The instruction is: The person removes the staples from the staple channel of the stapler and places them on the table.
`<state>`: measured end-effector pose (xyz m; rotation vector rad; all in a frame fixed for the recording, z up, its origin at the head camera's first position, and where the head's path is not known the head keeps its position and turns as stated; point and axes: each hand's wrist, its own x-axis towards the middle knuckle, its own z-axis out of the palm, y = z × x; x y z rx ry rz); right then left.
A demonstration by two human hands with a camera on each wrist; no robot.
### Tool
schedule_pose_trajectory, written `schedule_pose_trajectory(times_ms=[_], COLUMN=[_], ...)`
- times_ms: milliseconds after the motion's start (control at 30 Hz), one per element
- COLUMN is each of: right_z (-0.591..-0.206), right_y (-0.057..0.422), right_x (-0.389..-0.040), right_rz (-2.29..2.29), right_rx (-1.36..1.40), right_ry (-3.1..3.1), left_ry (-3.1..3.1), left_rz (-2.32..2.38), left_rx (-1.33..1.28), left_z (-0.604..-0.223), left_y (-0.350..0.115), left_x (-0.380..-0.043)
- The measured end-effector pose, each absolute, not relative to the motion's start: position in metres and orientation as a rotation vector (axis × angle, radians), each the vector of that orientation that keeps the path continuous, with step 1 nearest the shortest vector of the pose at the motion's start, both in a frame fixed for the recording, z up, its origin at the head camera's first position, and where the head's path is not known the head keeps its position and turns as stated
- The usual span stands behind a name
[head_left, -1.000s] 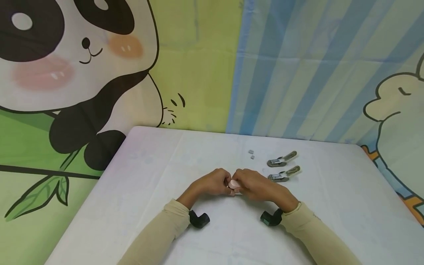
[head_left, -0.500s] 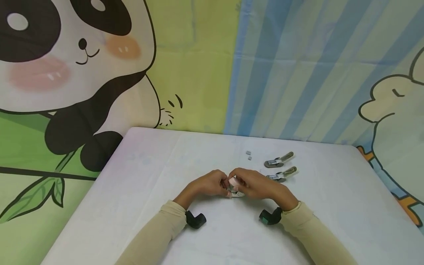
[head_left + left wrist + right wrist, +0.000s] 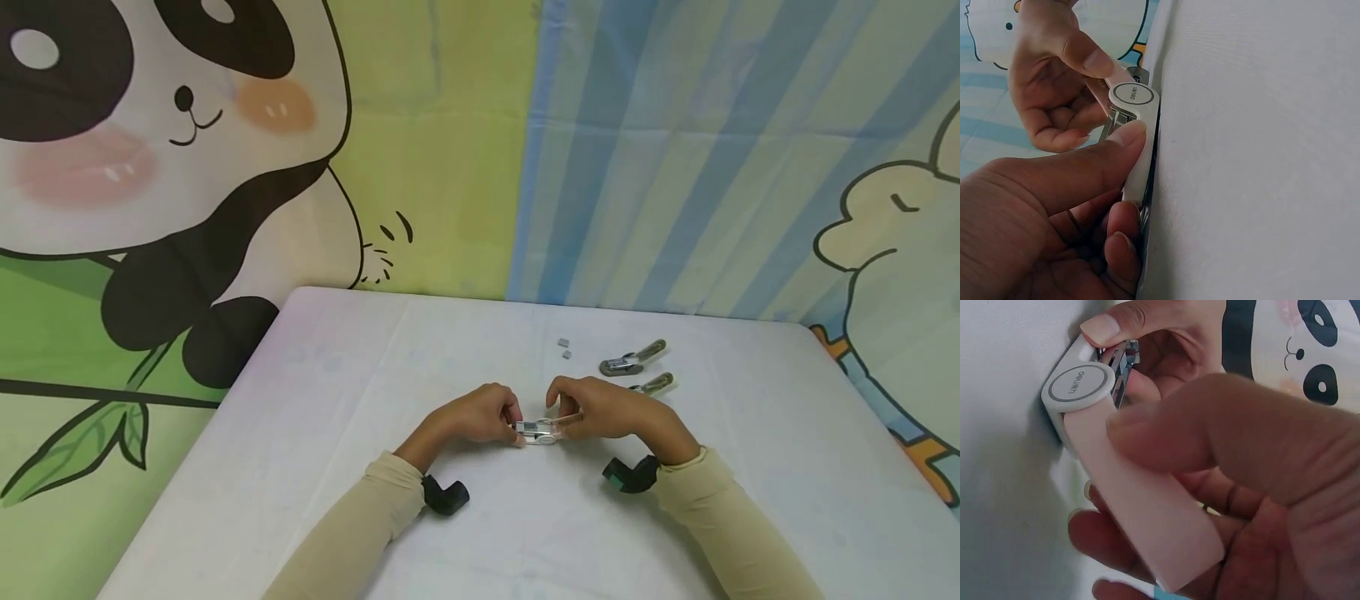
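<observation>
A small stapler with a white body and a pink handle sits between both hands, low over the white table. Its handle is swung back, away from the body, so the metal magazine shows. My left hand pinches the white body near its front end, thumb on the side and fingers beneath. With thumb on one face and fingers behind, my right hand holds the pink handle. A round badge marks the hinge in the left wrist view.
Two more staplers, a far one and a nearer one, lie to the right with handles swung out; my right hand partly hides the nearer. Two small grey pieces lie at the back. A printed curtain hangs behind the table.
My right hand has moved right, swinging the pink handle up and back from the stapler's body, so the metal magazine is now exposed. The left hand keeps its hold.
</observation>
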<state>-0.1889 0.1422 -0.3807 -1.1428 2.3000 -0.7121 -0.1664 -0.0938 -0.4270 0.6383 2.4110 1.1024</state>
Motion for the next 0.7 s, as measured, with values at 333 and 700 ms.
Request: schedule_pose_trajectory(times_ms=[333, 700], right_z=[-0.366, -0.375], right_y=[0.144, 0.115], right_x=[-0.179, -0.158], right_rz=[-0.554, -0.627], right_rx=[-1.082, -1.286], right_ry=[2.468, 2.543], left_ry=[2.437, 2.422], left_rz=[1.077, 1.063], left_rx=[0.654, 0.633], left_z=[-0.425, -0.427], left_y=[-0.091, -0.092], left_x=[-0.168, -0.168])
